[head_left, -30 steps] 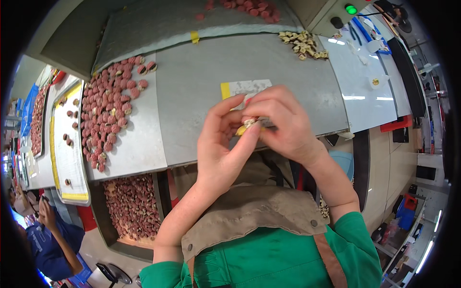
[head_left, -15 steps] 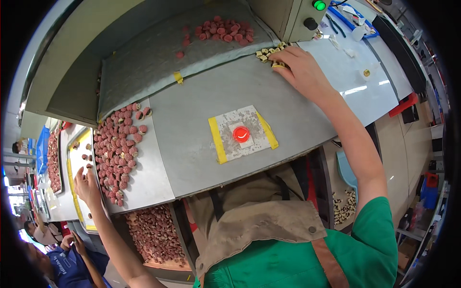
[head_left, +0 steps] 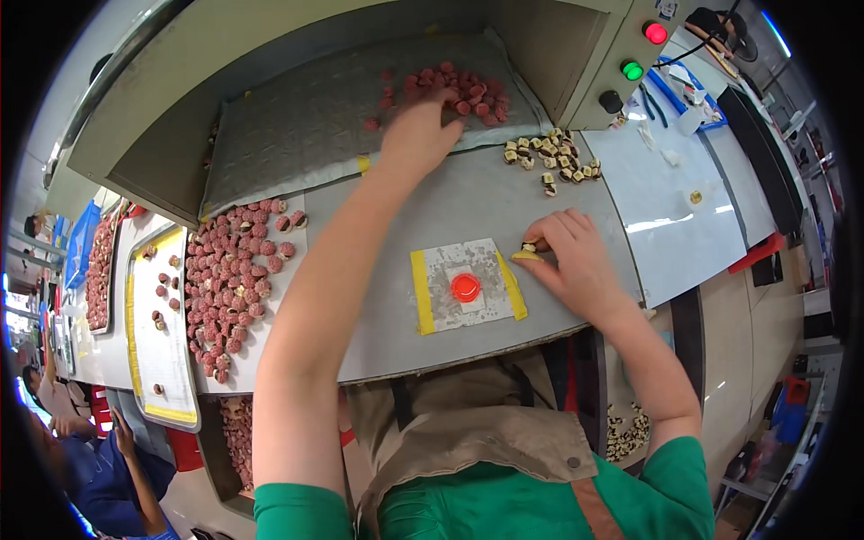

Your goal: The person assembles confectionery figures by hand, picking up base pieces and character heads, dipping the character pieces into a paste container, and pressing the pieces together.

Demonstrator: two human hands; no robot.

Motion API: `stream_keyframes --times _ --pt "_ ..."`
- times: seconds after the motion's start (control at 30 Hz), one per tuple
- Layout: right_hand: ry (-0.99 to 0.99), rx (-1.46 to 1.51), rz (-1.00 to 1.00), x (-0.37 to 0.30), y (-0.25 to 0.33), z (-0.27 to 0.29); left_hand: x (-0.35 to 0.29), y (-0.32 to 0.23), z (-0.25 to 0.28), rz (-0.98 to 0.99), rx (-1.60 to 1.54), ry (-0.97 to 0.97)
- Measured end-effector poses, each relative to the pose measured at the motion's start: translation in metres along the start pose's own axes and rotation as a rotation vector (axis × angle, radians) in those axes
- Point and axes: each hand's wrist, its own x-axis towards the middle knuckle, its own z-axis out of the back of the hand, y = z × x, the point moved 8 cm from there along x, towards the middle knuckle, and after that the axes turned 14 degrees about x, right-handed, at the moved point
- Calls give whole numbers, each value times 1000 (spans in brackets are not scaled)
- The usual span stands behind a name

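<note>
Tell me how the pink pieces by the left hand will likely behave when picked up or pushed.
The pink pieces look small beside the left hand, so each is probably light. Their rounded outlines suggest they may roll or slide when pushed. Most lie crowded together, so lifting one could shift its neighbours.

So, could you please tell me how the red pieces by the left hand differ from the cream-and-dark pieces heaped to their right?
The red pieces look rounded; the cream-and-dark pieces look blockier and two-toned. The red ones lie on a grey cloth, the cream-and-dark ones on the worktop. The left hand is at the red heap; neither hand is at the other heap. Both are small and loosely heaped.
</note>
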Motion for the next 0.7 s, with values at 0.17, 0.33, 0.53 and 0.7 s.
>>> stream_keyframes --times 0.17,0.33,0.53,0.7 --pt "-70 30 -43 -8 -13 3 14 -6 -17 -1 22 -48" --pt "-26 60 -64 -9 -15 7 10 -7 -15 -85 26 -68" --pt "48 212 -111 -14 -3 11 -2 -1 1 -113 29 -39" --pt "107 76 -5 -13 7 3 -12 11 10 -29 16 58"
